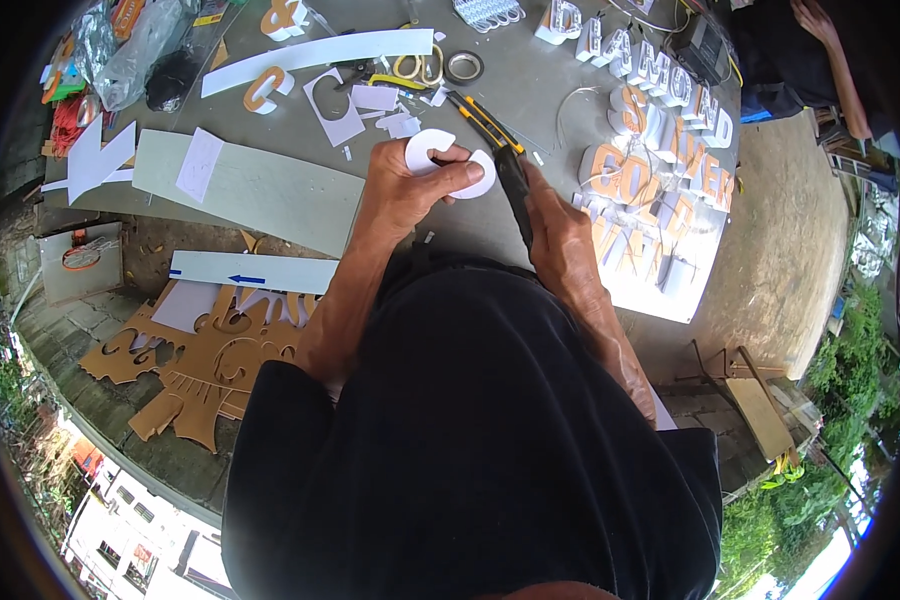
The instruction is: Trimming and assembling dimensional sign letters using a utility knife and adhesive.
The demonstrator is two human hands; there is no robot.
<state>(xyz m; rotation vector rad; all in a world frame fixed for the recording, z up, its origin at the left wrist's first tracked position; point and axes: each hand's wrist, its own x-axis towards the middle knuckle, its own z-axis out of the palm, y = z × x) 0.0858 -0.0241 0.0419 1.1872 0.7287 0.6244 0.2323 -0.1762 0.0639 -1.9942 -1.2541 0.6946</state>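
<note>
My left hand (pixel 405 185) is closed on a white C-shaped cut-out letter (pixel 482 180), pinching it with the thumb on its upper face. My right hand (pixel 562 232) is wrapped round a long black tool (pixel 513 195), whose kind I cannot make out; its upper end is close to the letter. Just beyond that end is a yellow and black utility knife (pixel 485 122); whether the two touch is unclear. White sheet offcuts (pixel 338 115), one with a round hole, lie past my left hand.
Raised letters (pixel 635 180) with wires crowd the right of the grey table (pixel 530 90). A tape roll (pixel 463 67), a long white strip (pixel 320 58) and an orange-edged letter (pixel 267 91) lie further off. Brown cut-out board (pixel 200 360) rests low at left. Another person (pixel 785 60) is at upper right.
</note>
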